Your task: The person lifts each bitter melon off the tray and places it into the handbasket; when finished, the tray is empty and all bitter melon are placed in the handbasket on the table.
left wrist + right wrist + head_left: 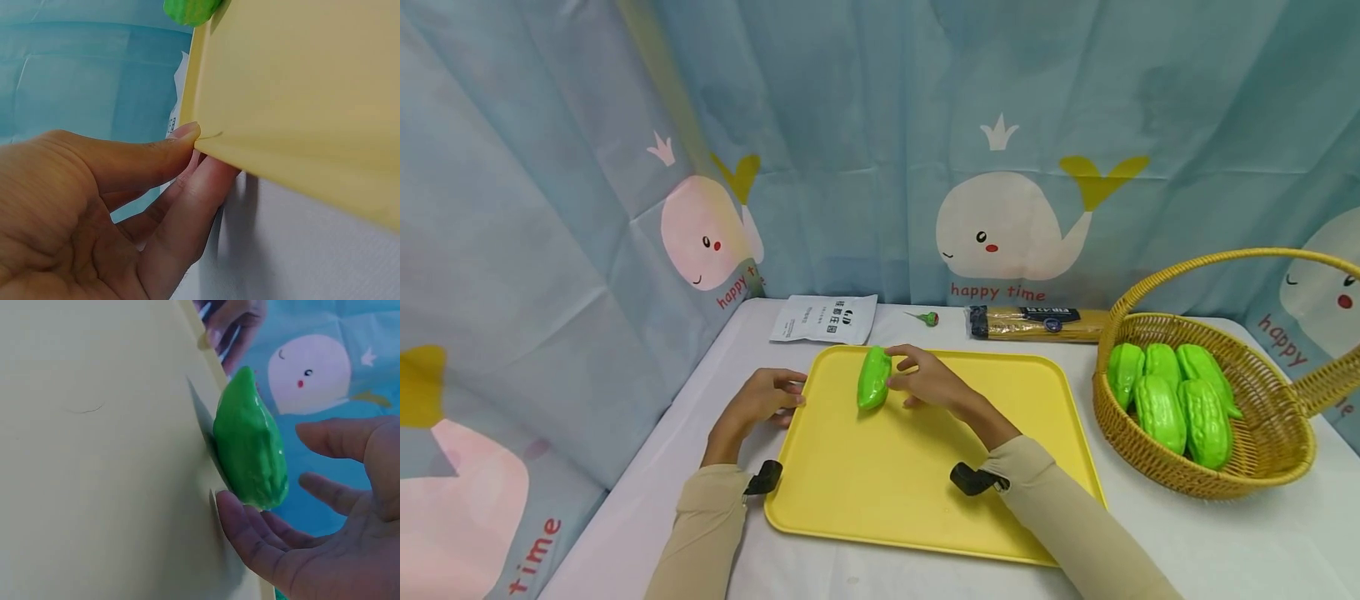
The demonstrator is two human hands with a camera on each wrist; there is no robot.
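A glossy green bitter melon [873,379] lies near the back left of the yellow tray [880,483]. My right hand [934,382] is just right of it; in the right wrist view the fingers [240,534] are spread, fingertips right at the melon's blunt end, and the thumb stands off from it. My left hand [767,396] is at the tray's left edge. The left wrist view shows that hand [125,187] pinching the tray's rim at a corner, thumb on top and fingers beneath.
At right stands a wicker basket [1285,450] with a tall handle, holding several bitter melons [1161,412]. Along the back lie a white pouch [825,319], a small green item with a thin pointed end [931,318] and a packet of spaghetti [1037,323]. A whale-print curtain [865,167] hangs behind.
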